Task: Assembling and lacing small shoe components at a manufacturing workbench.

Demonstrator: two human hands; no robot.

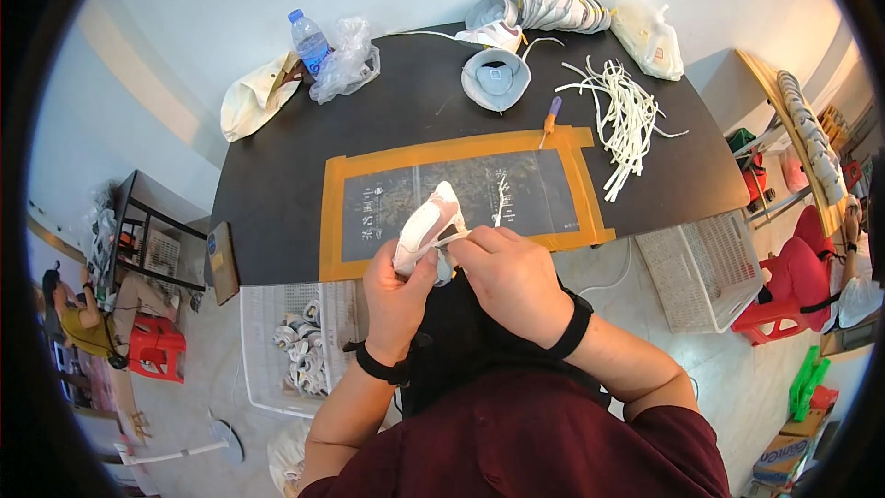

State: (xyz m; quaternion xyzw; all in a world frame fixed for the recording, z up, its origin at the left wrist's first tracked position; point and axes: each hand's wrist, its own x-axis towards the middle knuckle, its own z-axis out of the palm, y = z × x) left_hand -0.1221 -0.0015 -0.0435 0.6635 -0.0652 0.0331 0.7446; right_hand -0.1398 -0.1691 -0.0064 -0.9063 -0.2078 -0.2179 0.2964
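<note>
While both hands grip one pale shoe (pixel 426 224), one screwdriver (pixel 549 119) lies apart.

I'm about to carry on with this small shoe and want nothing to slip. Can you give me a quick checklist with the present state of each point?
1. Left hand grips the small white and pink shoe from below: ok.
2. Right hand pinches at the shoe's opening: ok.
3. What the right fingertips pinch: cannot tell, hidden.
4. Spare white laces lie loose on the dark table, apart from the hands: ok.
5. Orange-handled tool rests by the taped mat, not in hand: ok.
6. Shoe held over the table's near edge, not resting on it: ok.
</note>
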